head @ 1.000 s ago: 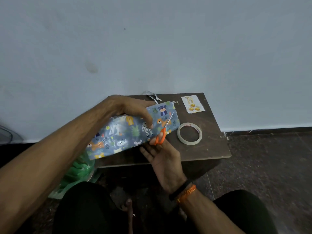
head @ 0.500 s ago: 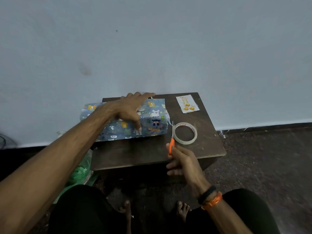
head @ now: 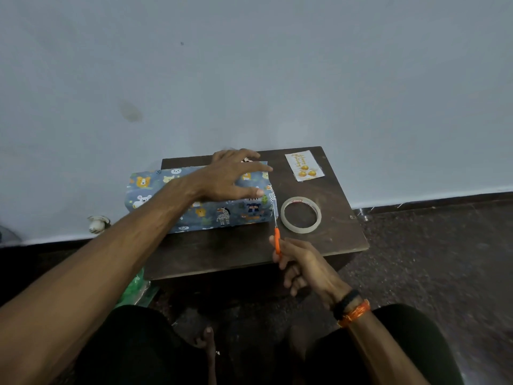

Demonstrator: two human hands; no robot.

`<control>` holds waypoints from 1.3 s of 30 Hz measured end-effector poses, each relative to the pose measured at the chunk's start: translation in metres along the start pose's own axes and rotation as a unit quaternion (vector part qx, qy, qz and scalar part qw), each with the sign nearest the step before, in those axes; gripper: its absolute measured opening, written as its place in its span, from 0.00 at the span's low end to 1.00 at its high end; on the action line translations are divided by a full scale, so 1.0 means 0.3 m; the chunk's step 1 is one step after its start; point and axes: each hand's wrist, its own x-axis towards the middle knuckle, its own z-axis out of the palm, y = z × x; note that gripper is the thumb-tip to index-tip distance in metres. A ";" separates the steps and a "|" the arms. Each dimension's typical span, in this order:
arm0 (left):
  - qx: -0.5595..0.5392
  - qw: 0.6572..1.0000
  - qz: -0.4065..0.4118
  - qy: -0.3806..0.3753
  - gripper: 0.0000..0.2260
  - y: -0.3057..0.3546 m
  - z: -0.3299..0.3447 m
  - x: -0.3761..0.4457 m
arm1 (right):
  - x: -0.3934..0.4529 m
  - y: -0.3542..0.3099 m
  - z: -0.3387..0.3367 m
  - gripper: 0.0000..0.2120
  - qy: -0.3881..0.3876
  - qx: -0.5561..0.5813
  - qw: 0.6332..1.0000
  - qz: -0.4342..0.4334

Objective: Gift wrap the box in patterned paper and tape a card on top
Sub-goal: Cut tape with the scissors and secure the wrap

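A box wrapped in blue animal-patterned paper (head: 155, 195) lies on the small dark wooden table (head: 249, 254), its left end overhanging the table edge. My left hand (head: 233, 176) rests flat on top of the box near its right end, fingers spread. My right hand (head: 299, 262) grips orange-handled scissors (head: 276, 234) at the table's front edge, blades pointing up toward the box's right end. A roll of clear tape (head: 301, 214) lies just right of the box. A small white card with gold print (head: 304, 166) lies at the table's back right corner.
A pale blue wall rises directly behind the table. Green plastic (head: 136, 290) sits on the dark floor at the table's lower left. A small white object (head: 97, 224) lies by the wall at left. My knees and bare feet are below the table.
The wrapped box went from being held up to lying on the table, with my left hand now flat on top. My right hand pulled the scissors back toward the table's front edge.
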 end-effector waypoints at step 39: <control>0.017 0.989 0.144 0.035 0.20 0.028 0.029 0.076 | 0.070 -0.019 -0.006 0.08 -0.008 0.120 0.992 -0.042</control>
